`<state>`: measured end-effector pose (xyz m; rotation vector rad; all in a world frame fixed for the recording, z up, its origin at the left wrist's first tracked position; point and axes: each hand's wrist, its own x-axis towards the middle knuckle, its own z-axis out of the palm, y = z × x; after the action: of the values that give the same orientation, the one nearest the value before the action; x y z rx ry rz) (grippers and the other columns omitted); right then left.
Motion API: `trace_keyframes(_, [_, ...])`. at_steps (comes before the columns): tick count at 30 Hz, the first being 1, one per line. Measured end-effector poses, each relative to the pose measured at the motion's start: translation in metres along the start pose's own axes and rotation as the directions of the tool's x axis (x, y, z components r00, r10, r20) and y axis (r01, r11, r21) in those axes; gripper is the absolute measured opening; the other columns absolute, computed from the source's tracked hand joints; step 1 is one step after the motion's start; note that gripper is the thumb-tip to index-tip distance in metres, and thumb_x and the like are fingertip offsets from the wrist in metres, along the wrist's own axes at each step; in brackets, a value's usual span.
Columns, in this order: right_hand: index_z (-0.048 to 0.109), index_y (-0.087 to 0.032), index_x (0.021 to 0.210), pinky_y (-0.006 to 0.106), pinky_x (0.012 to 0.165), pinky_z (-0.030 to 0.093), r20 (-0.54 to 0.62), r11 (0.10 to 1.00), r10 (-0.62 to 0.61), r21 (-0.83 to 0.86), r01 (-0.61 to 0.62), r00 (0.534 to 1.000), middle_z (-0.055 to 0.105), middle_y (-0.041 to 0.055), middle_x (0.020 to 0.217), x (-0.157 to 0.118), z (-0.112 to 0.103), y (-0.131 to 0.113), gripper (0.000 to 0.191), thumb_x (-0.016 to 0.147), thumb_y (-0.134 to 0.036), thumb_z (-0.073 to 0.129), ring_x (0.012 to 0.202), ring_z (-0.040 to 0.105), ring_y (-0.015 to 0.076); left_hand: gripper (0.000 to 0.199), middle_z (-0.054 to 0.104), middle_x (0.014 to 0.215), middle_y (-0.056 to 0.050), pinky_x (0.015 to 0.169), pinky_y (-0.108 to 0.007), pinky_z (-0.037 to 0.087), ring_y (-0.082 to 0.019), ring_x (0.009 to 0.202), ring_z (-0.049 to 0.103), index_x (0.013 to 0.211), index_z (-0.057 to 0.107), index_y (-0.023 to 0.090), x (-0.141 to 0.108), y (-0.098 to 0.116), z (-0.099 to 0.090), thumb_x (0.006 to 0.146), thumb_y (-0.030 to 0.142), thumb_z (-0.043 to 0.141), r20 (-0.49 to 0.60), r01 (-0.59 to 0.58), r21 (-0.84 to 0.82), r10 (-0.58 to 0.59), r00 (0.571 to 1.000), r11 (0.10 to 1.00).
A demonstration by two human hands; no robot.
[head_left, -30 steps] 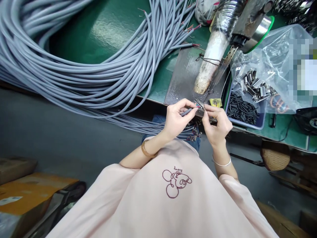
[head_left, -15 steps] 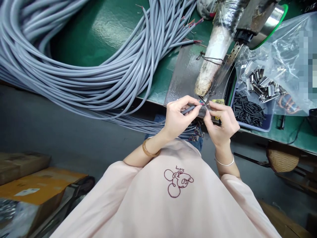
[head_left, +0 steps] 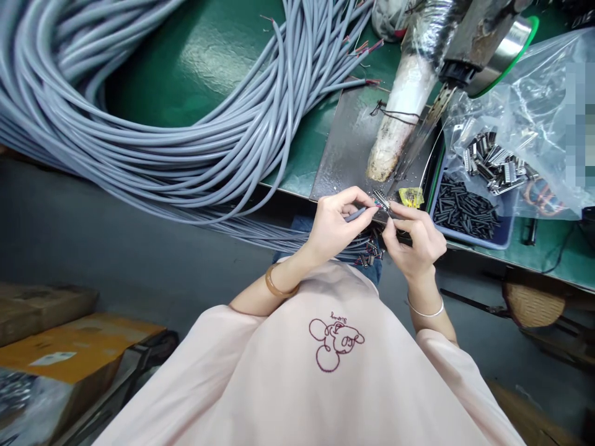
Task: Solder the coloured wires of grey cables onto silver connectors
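Observation:
My left hand (head_left: 337, 223) is closed in a pinch on the end of a grey cable (head_left: 356, 214), where thin coloured wires come out. Its fingertips lie against a small metal connector (head_left: 381, 199) with a row of pins. From the other side, my right hand (head_left: 416, 241) pinches the lower right end of that connector between thumb and fingers. Just above both hands hangs the charred tip of a white wrapped tube (head_left: 395, 124), with a metal solder guide (head_left: 430, 118) beside it. The exact wire contacts are too small to make out.
A large bundle of grey cables (head_left: 209, 139) covers the left of the green bench. At right, a blue bin (head_left: 504, 238) contains black sleeves (head_left: 465, 207) and a plastic bag with metal connectors (head_left: 493, 161). A yellow sponge (head_left: 411, 197) lies by my right hand. Finished-looking cable ends (head_left: 370, 251) hang over my lap.
Both hands have drawn slightly down, away from the tube's tip. The connector's row of pins now shows more clearly, and more of the yellow sponge is uncovered.

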<state>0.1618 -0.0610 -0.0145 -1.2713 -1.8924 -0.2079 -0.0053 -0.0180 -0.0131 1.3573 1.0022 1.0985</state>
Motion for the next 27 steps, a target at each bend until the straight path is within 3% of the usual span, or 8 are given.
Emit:
trace_keyframes(6, [0.059,-0.023,0.090,0.030,0.068,0.063,-0.075,0.969,0.204,0.156,-0.191,0.976,0.077,0.0006,0.086,-0.003,-0.007,0.000,0.010,0.088,-0.018,0.067,0.078,0.077,0.0170,0.016,0.065,0.071,0.000,0.046,-0.015,0.047,-0.005,0.048,0.058,0.085,0.063,0.015,-0.010,0.001,-0.004,0.086,0.028,0.071,0.184,0.187,-0.164,-0.156,0.970,0.969])
trace_keyframes(10, [0.056,-0.022,0.093,0.028,0.056,0.061,-0.233,0.912,0.360,0.290,-0.289,0.903,0.075,0.0002,0.085,0.000,-0.012,0.006,0.010,0.091,-0.020,0.065,0.067,0.075,0.0166,0.011,0.070,0.077,-0.002,0.054,-0.019,0.052,-0.009,0.057,0.066,0.090,0.065,0.015,-0.025,-0.008,-0.009,0.089,0.027,0.067,0.456,0.262,-0.067,-0.204,0.867,0.963])
trace_keyframes(14, [0.056,-0.021,0.093,0.027,0.051,0.059,-0.368,0.911,0.376,0.316,-0.266,0.850,0.075,-0.0008,0.082,0.006,-0.017,0.009,0.010,0.091,-0.021,0.066,0.062,0.074,0.0166,0.008,0.076,0.085,-0.004,0.069,-0.026,0.052,-0.014,0.071,0.070,0.090,0.072,0.017,-0.040,-0.022,-0.014,0.089,0.023,0.067,0.677,-0.036,0.200,-0.112,0.727,0.979])
trace_keyframes(16, [0.057,-0.021,0.093,0.028,0.052,0.059,-0.387,0.915,0.372,0.309,-0.261,0.844,0.075,-0.0010,0.081,0.008,-0.019,0.008,0.010,0.090,-0.022,0.067,0.061,0.074,0.0167,0.009,0.076,0.083,-0.004,0.069,-0.027,0.050,-0.015,0.072,0.069,0.087,0.074,0.017,-0.044,-0.026,-0.017,0.089,0.024,0.068,0.694,-0.158,0.269,-0.077,0.716,0.950])
trace_keyframes(19, [0.057,-0.020,0.092,0.029,0.053,0.060,-0.361,0.909,0.392,0.295,-0.295,0.846,0.075,-0.0005,0.081,0.008,-0.019,0.007,0.011,0.091,-0.025,0.067,0.062,0.075,0.0172,0.014,0.075,0.081,-0.003,0.066,-0.025,0.049,-0.013,0.070,0.067,0.087,0.074,0.016,-0.035,-0.020,-0.029,0.092,0.027,0.066,0.516,-0.181,0.235,0.035,0.856,0.955])
trace_keyframes(21, [0.057,-0.020,0.092,0.028,0.052,0.060,-0.335,0.899,0.414,0.294,-0.323,0.846,0.075,-0.0002,0.080,0.009,-0.018,0.005,0.013,0.091,-0.027,0.067,0.062,0.075,0.0173,0.018,0.074,0.081,-0.004,0.071,-0.028,0.050,-0.014,0.072,0.065,0.085,0.072,0.017,-0.016,-0.011,-0.044,0.092,0.033,0.066,0.238,-0.255,0.277,0.192,0.952,0.926])
trace_keyframes(24, [0.056,-0.020,0.092,0.024,0.045,0.054,-0.311,0.880,0.447,0.320,-0.350,0.839,0.074,-0.0017,0.076,0.016,-0.018,-0.003,0.015,0.091,-0.030,0.067,0.060,0.074,0.0168,0.023,0.072,0.102,-0.008,0.099,-0.042,0.043,-0.025,0.107,0.060,0.093,0.071,0.021,0.034,-0.002,-0.074,0.088,0.044,0.070,-0.141,-0.246,0.504,0.360,0.922,0.828])
trace_keyframes(27, [0.057,-0.020,0.084,0.021,0.036,0.041,-0.316,0.892,0.421,0.315,-0.325,0.850,0.065,-0.0044,0.063,0.024,-0.033,-0.014,0.019,0.090,-0.036,0.066,0.047,0.066,0.0126,0.048,0.063,0.121,-0.009,0.113,-0.047,0.028,-0.031,0.135,0.034,0.107,0.066,0.027,0.093,-0.007,-0.099,0.070,0.052,0.084,-0.222,-0.173,0.547,0.342,0.913,0.819])
